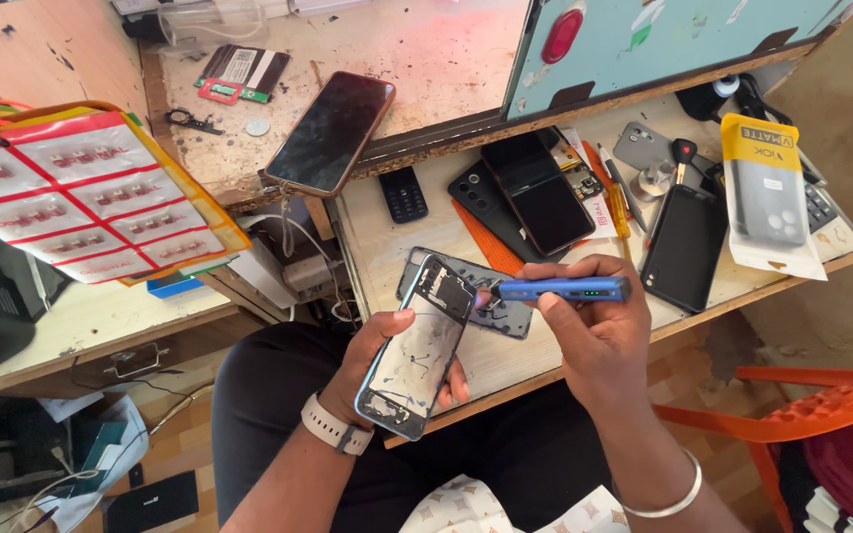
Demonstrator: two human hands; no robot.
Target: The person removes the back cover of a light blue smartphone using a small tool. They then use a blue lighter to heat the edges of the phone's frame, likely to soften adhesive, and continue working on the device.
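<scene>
Over the lap: both hands work close together, just in front of the table [545, 365] edge.
Left hand: the left hand [379, 360] grips the open phone [419, 347] from below, thumb on its left edge, fingers curled round the right edge. A white watch [333, 424] sits on this wrist.
Right hand: the right hand [589, 326] is closed around a blue electric screwdriver [565, 289]. A silver bangle [668, 498] sits on this wrist.
Where the phone is: it rests in the left hand, just left of the right hand, and the tool tip meets its top right part.
Phone's long way: it runs from low left near the body up to the right, toward the table. Its open inside faces up.
Screwdriver's long way: it lies almost flat, side to side, tip pointing left.
Under the hands: one grey back cover [501, 314] lies on the table.
Count on the table: five more phones, one small button phone [404, 193], one packed phone case [767, 192].
Upper shelf: one dark phone [332, 132].
Far left: one sheet of small parts packs [61, 197].
</scene>
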